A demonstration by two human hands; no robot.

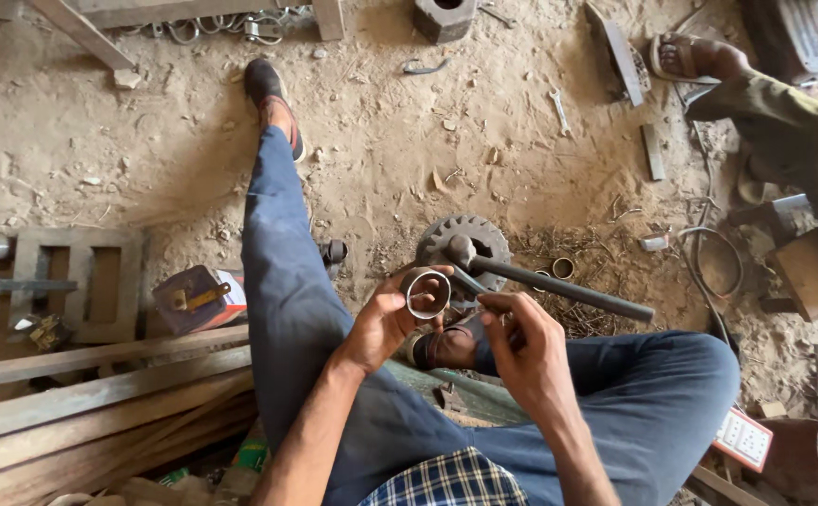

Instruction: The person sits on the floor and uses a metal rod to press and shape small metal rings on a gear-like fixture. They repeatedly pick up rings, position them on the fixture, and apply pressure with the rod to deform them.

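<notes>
1. Sitting on sandy ground, you have a toothed steel gear (pixel 470 242) lying flat at centre frame, just past your hands. Judged by its bulk it is heavy and rigid; take it by the rim with both hands.
2. A dark steel bar (pixel 573 290) slants from the gear's hub toward the right. It looks stiff and weighty; grip it mid-length.
3. Your left hand (pixel 386 323), centre frame, is curled partly closed, pinching a short metal ring (pixel 427 293) by its wall, opening toward you. It seems light, hard and smooth, so it could slip; hold it across the outer wall.
4. Your right hand (pixel 521 342), just right of the ring, has its fingertips pinched together; whether they hold something small, you cannot tell.
</notes>
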